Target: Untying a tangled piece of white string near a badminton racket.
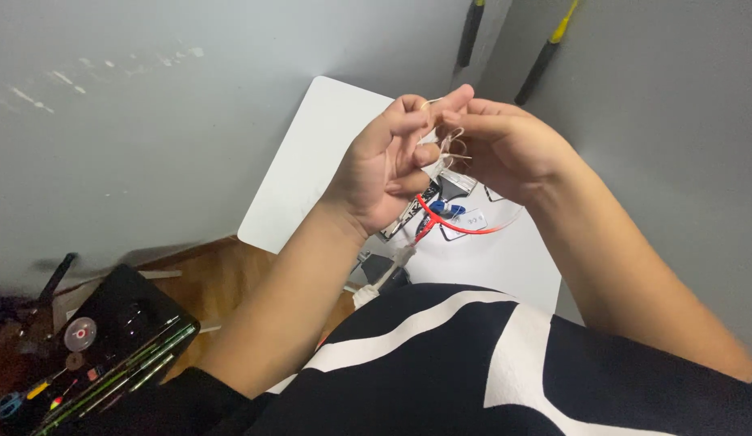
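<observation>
- Left hand (386, 165) is raised over the white board (311, 161), fingers curled in, thumb and forefinger pinched narrow on a thin pale wire (450, 147).
- Right hand (499, 145) meets it from the other side, fingertips closed on the same wire; the two sets of fingertips touch or nearly touch at the top of the frame's middle.
- The wire sits exactly between the two hands, in the pinch. It looks looped or kinked just below the fingertips; how many strands there are is too fine to tell.
- Key relation: the wire hangs down from the pinch toward the board, its run roughly vertical from the fingers to the parts below. Neither hand is clearly nearer; both hold it at about the same spot, left from the left side, right from the right.
- Below the hands, on the board, lies a small cluster of parts (449, 211): dark pieces, a blue bit, small white tags. Details are blurred.
- A red wire (465, 228) curves in an arc beside that cluster, well below the fingers, not touched by either hand.
- A white connector (366, 295) with pale leads lies near the board's near edge, under the left forearm, apart from both hands.
- Lower left, on a wooden surface: a black case (117, 323) with green rods and small coloured items on it, well apart from the hands.
- Grey wall behind; two black-and-yellow handles (546, 52) lean at top right.
</observation>
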